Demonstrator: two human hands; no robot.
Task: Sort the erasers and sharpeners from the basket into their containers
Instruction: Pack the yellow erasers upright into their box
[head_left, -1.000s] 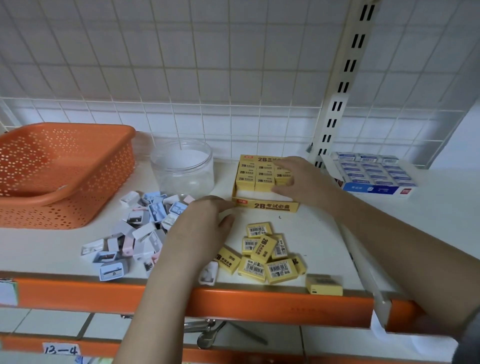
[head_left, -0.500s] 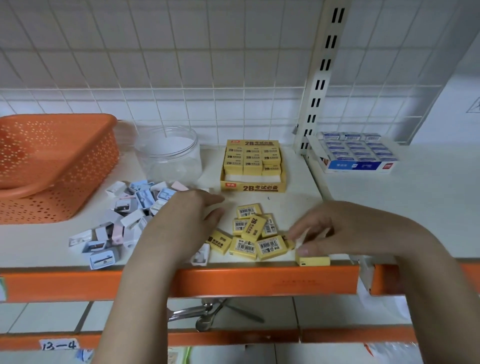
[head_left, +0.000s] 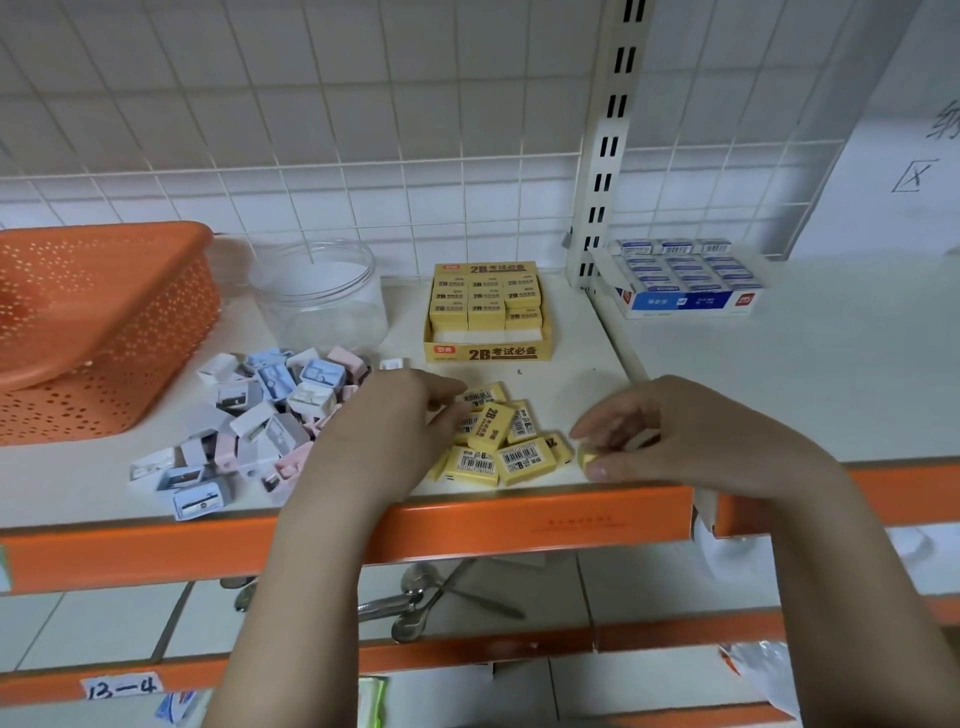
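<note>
Two piles sit on the shelf (head_left: 582, 343), so the sort is only partway done. Erasers (head_left: 498, 441): a loose yellow heap near the front edge, approx 8–10 visible, some overlapping, barcodes up. Yellow box (head_left: 485, 312) behind them holds packed rows at the back, w/ an open strip showing at its front, so there's room left. Sharpeners (head_left: 260, 421): a bigger heap of white, blue & pink ones to the left, none sorted yet as far as I can see. Clear jar (head_left: 319, 291) just behind that heap looks empty, though glare makes it hard to be sure. Orange basket (head_left: 98, 322) sits far left, tilted; nothing is visible inside it, so the dumping-out seems done.

Right hand (head_left: 670, 441) is at the front edge, right of the eraser heap, fingers curled around one yellow eraser (head_left: 589, 458), pinched w/ the thumb; only a corner of it shows. Left hand (head_left: 395, 421) rests between the two heaps, fingers loosely bent w/ tips touching the nearest erasers; no clear hold on anything.

My read: erasers go first, maybe halfway in; all the sharpeners are left. Blue box (head_left: 685, 286) on the next shelf bay is full & not part of this.
</note>
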